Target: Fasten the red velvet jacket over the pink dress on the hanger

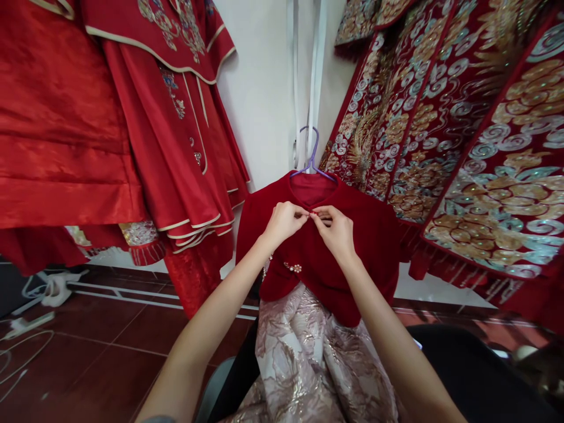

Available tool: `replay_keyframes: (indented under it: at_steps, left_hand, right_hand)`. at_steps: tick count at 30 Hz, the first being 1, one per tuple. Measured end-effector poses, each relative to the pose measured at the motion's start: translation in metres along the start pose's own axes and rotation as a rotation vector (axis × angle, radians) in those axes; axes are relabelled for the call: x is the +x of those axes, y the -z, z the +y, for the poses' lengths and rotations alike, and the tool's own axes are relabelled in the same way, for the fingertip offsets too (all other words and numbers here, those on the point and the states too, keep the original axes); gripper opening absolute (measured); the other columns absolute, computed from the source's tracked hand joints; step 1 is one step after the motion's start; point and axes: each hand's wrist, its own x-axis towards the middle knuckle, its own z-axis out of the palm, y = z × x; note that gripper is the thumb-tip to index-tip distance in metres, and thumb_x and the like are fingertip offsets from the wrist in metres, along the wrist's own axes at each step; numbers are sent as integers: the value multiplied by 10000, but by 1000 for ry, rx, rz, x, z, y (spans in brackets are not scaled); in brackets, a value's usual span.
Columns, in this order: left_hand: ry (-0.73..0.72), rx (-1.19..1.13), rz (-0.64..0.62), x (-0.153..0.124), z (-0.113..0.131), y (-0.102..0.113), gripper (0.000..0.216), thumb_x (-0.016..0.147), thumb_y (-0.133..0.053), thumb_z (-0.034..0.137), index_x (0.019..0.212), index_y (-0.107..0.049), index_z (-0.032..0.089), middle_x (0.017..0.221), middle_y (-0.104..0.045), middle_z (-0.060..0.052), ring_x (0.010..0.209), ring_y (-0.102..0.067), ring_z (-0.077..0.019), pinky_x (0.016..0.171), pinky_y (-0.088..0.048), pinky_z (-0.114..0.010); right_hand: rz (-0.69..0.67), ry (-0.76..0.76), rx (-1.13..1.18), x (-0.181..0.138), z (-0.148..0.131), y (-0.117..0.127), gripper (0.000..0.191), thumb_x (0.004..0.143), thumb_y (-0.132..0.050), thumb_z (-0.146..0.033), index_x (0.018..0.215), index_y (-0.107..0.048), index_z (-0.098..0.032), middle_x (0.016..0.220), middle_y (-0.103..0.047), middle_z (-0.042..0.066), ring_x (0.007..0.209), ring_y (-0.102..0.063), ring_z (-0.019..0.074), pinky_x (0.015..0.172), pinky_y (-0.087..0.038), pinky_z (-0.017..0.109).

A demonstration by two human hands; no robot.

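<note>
A dark red velvet jacket (365, 235) hangs on a purple hanger (313, 154) in front of me. My left hand (286, 222) and my right hand (333, 228) meet at the middle of its neckline. Both are closed in a pinch on the front edges of the collar, with the fingertips nearly touching. Any fastener between them is too small to make out. Lower on the jacket's front sits a beaded flower ornament (294, 268). Beneath the jacket a shiny pinkish-silver brocade skirt (304, 358) drapes down toward me.
Red garments with cream trim (176, 147) hang at the left. Densely embroidered red-and-gold garments (440, 135) hang at the right. White straps (315, 76) run down the wall above the hanger. A black seat (476, 370) is at lower right; white cables (30, 352) lie on the floor.
</note>
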Motion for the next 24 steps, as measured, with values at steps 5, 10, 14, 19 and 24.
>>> replay_keyframes:
  at_steps: [5, 10, 14, 19, 24]
  left_hand:
    - [-20, -73, -24, -2, -4, -2, 215, 788, -599, 161, 923, -759, 206, 894, -757, -40, 794, -709, -173, 812, -546, -277]
    - [107, -223, 79, -7, -2, -11, 215, 765, -611, 143, 935, -741, 159, 896, -754, -50, 795, -708, -146, 808, -566, -262]
    - [201, -308, 95, -6, 2, -14, 242, 717, -633, 88, 934, -728, 133, 878, -751, -57, 810, -708, -139, 811, -573, -254]
    - [230, -332, 93, -5, 2, -12, 257, 681, -678, 116, 933, -726, 129, 862, -748, -62, 801, -708, -150, 817, -578, -270]
    - [225, -350, 71, -4, 0, -11, 271, 672, -673, 106, 937, -725, 120, 872, -747, -70, 807, -706, -152, 817, -577, -275]
  right_hand:
    - [22, 11, -12, 0, 3, -4, 225, 844, -564, -341, 921, -671, -159, 861, -686, 68, 746, -649, 153, 691, -580, 290]
    - [22, -49, 5, 1, 3, -3, 237, 823, -591, -366, 909, -677, -162, 821, -691, 59, 738, -652, 158, 696, -575, 296]
    - [12, -88, 39, 1, 0, 1, 262, 805, -610, -396, 915, -689, -171, 830, -705, 55, 763, -664, 166, 707, -573, 299]
    - [2, -114, 81, 2, -1, 5, 275, 790, -625, -400, 929, -698, -174, 855, -716, 56, 772, -671, 167, 731, -572, 304]
    - [12, -105, 97, 1, -2, 3, 273, 791, -628, -396, 924, -697, -168, 848, -713, 58, 775, -670, 167, 715, -571, 294]
